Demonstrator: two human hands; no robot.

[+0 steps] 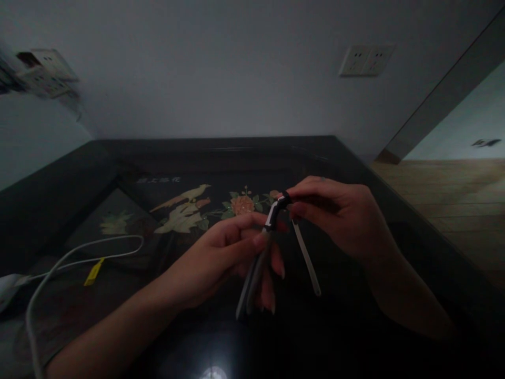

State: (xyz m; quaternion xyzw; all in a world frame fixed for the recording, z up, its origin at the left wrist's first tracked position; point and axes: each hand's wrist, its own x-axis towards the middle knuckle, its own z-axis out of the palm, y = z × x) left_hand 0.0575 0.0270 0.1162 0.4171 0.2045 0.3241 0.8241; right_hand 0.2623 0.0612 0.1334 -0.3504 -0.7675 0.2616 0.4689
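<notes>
A slim jointed tool (pixel 272 215) with a black and white upper part and grey arms is held between both hands; its exact kind cannot be made out in the dim light. My left hand (pixel 236 242) is closed round it, thumb and forefinger pinching just below the black and white part, while two grey arms point down past the fingers. The fingertips of my right hand (pixel 335 208) pinch its black top end. A narrow pale strip (pixel 305 258) with a small hole at its lower end slants down below my right fingers. Whether it joins the tool is hidden.
Beneath the hands is a dark glossy table (pixel 213 145) with a painted bird and flowers. A white cable (pixel 79 250) with a yellow tag (pixel 93 272) loops at left. Wall sockets (pixel 366 59) are behind. A wooden floor (pixel 453 195) shows at right.
</notes>
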